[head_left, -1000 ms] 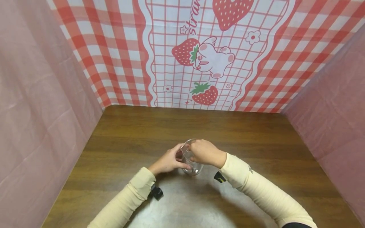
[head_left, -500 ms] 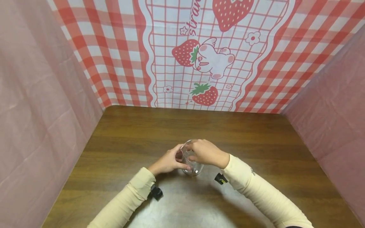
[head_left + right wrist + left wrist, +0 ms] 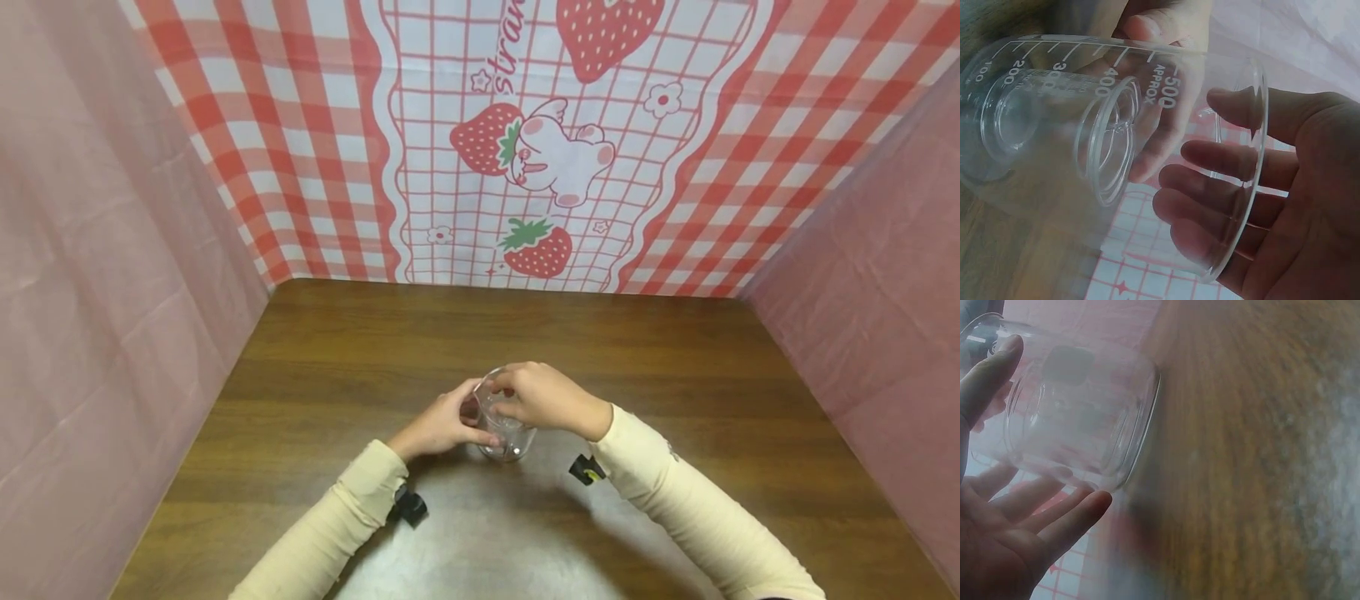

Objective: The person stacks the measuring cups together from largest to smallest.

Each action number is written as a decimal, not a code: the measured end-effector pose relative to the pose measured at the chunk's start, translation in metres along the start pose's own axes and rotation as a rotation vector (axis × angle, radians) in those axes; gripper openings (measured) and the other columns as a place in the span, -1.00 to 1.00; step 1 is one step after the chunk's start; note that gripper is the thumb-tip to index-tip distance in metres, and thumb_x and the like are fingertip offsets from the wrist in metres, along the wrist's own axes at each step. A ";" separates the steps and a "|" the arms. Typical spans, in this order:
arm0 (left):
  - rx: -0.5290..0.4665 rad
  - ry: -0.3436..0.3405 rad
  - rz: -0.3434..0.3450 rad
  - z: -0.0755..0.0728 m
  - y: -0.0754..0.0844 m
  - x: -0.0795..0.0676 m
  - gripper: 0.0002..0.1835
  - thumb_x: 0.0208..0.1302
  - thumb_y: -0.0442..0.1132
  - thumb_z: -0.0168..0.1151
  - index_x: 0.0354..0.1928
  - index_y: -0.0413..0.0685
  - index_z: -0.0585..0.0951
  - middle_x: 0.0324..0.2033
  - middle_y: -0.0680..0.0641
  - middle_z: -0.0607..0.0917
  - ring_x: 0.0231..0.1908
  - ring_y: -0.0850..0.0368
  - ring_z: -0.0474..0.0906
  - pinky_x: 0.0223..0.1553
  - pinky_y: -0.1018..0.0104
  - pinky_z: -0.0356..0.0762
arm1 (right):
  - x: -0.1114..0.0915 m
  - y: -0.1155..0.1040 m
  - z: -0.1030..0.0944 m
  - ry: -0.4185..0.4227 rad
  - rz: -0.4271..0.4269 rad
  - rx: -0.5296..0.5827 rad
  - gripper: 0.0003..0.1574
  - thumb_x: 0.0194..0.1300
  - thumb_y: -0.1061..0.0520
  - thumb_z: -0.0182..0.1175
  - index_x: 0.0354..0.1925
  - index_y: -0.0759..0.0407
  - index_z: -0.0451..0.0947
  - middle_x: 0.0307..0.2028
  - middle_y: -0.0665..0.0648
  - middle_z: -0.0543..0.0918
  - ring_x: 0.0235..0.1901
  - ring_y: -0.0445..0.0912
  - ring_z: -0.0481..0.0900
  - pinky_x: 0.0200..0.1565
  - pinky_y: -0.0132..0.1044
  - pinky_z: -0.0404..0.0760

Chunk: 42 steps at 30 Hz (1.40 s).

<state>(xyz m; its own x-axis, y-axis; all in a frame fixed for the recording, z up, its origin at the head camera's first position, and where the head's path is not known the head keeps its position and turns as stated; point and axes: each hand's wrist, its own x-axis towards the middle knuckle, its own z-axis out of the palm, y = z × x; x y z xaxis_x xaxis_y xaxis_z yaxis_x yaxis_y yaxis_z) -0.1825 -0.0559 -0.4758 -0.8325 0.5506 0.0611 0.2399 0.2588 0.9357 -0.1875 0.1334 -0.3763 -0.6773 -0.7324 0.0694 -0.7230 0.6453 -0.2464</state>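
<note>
A large clear glass beaker [image 3: 510,446] with white volume marks up to 500 stands on the table between the hands. My left hand [image 3: 442,423] grips its left side, thumb in front and fingers behind, as the left wrist view also shows. Inside lies a smaller glass vessel [image 3: 1113,140], probably a smaller beaker, with its rim near the 400 mark. My right hand [image 3: 551,400] reaches over the mouth, its loosely bent fingers [image 3: 1191,206] inside the beaker's rim [image 3: 1259,169]. A gap separates those fingertips from the inner vessel. Clear glass and reflections blur finer details.
The beaker stands on a brown wood-grain table [image 3: 360,350]. A red-and-white checked strawberry cloth [image 3: 322,167] hangs behind it. Pink curtains [image 3: 90,333] close off both sides. Black wrist cameras [image 3: 411,507] sit under the cream sleeves.
My right hand has drawn slightly up and to the right in the beaker's mouth, its fingers spreading a little. The left hand and the beaker have stayed almost still.
</note>
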 end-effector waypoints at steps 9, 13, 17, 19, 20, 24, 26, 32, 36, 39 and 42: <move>-0.016 0.003 0.006 0.000 -0.001 -0.003 -0.07 -0.01 -0.23 0.54 0.39 -0.18 0.25 0.25 -0.29 0.50 0.19 -0.20 0.51 0.11 0.12 0.66 | -0.003 0.002 -0.001 0.088 -0.046 0.079 -0.78 0.21 0.12 0.34 -0.16 0.16 0.72 -0.31 0.04 0.72 -0.43 -0.23 0.58 -0.40 -0.50 0.57; -0.010 0.016 0.012 -0.003 0.001 -0.002 -0.08 -0.01 -0.24 0.54 0.39 -0.16 0.26 0.26 -0.28 0.49 0.19 -0.20 0.51 0.09 0.12 0.67 | -0.003 0.004 -0.006 0.126 -0.058 0.108 -0.80 0.22 0.13 0.35 -0.17 0.15 0.72 -0.33 0.02 0.71 -0.44 -0.30 0.52 -0.44 -0.54 0.52; -0.008 0.010 -0.004 -0.004 0.001 -0.001 -0.07 0.00 -0.24 0.53 0.41 -0.13 0.24 0.26 -0.26 0.50 0.18 -0.17 0.52 0.10 0.11 0.66 | -0.004 0.006 -0.009 0.140 -0.045 0.118 -0.81 0.22 0.14 0.35 -0.17 0.12 0.72 -0.33 -0.01 0.72 -0.41 -0.30 0.54 -0.41 -0.52 0.54; -0.008 0.005 -0.002 -0.004 0.002 -0.001 -0.06 0.01 -0.24 0.53 0.43 -0.11 0.23 0.27 -0.26 0.49 0.18 -0.17 0.52 0.11 0.10 0.66 | -0.005 0.007 -0.010 0.154 -0.039 0.115 -0.81 0.20 0.14 0.36 -0.18 0.13 0.72 -0.34 -0.02 0.71 -0.40 -0.28 0.53 -0.40 -0.51 0.54; -0.005 0.004 0.001 -0.004 0.001 -0.002 -0.06 0.01 -0.24 0.52 0.43 -0.10 0.23 0.28 -0.26 0.48 0.18 -0.18 0.52 0.11 0.10 0.66 | -0.005 0.007 -0.010 0.162 -0.038 0.114 -0.82 0.21 0.14 0.36 -0.19 0.13 0.72 -0.34 -0.02 0.71 -0.41 -0.28 0.53 -0.40 -0.51 0.53; 0.010 0.003 0.014 -0.004 0.002 -0.002 -0.08 0.02 -0.23 0.52 0.43 -0.10 0.25 0.28 -0.26 0.48 0.17 -0.17 0.53 0.10 0.12 0.66 | -0.006 0.007 -0.012 0.202 -0.042 0.121 -0.83 0.21 0.13 0.36 -0.22 0.16 0.72 -0.36 0.01 0.71 -0.41 -0.23 0.54 -0.41 -0.47 0.53; 0.015 0.005 0.012 -0.004 0.002 -0.002 -0.09 0.02 -0.22 0.52 0.42 -0.10 0.26 0.29 -0.26 0.48 0.17 -0.17 0.53 0.09 0.13 0.67 | -0.007 0.007 -0.013 0.217 -0.041 0.130 -0.84 0.21 0.13 0.36 -0.23 0.15 0.72 -0.36 0.01 0.71 -0.41 -0.21 0.55 -0.41 -0.46 0.53; 0.008 0.002 0.011 -0.003 0.001 -0.001 -0.11 0.01 -0.23 0.52 0.39 -0.13 0.29 0.28 -0.27 0.48 0.19 -0.18 0.52 0.14 0.14 0.64 | -0.009 0.009 -0.015 0.233 -0.025 0.153 -0.83 0.21 0.12 0.36 -0.22 0.15 0.72 -0.37 0.02 0.70 -0.43 -0.15 0.55 -0.43 -0.45 0.51; 0.026 0.001 0.028 -0.005 0.001 0.001 -0.13 0.01 -0.23 0.53 0.37 -0.17 0.30 0.27 -0.26 0.48 0.19 -0.19 0.51 0.18 0.13 0.61 | -0.010 0.010 -0.017 0.244 -0.010 0.162 -0.82 0.22 0.13 0.35 -0.21 0.17 0.71 -0.36 0.04 0.69 -0.44 -0.11 0.55 -0.44 -0.45 0.49; 0.043 0.000 0.037 -0.006 0.000 0.002 -0.14 -0.01 -0.24 0.53 0.35 -0.18 0.31 0.28 -0.25 0.47 0.19 -0.18 0.51 0.20 0.14 0.59 | -0.012 0.010 -0.018 0.266 0.007 0.174 -0.80 0.21 0.12 0.36 -0.20 0.18 0.70 -0.35 0.06 0.69 -0.41 -0.12 0.58 -0.41 -0.37 0.58; 0.039 -0.006 0.037 -0.006 0.000 0.003 -0.15 -0.01 -0.25 0.53 0.34 -0.19 0.32 0.29 -0.23 0.46 0.20 -0.17 0.51 0.20 0.15 0.59 | -0.014 0.011 -0.018 0.290 0.028 0.193 -0.78 0.21 0.11 0.36 -0.19 0.20 0.70 -0.33 0.07 0.69 -0.40 -0.14 0.59 -0.38 -0.25 0.66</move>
<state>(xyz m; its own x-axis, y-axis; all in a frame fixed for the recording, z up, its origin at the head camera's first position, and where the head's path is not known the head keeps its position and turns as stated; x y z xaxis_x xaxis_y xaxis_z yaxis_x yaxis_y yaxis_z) -0.1877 -0.0592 -0.4740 -0.8197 0.5652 0.0929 0.2894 0.2686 0.9188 -0.1885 0.1548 -0.3630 -0.7267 -0.6050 0.3255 -0.6837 0.5908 -0.4283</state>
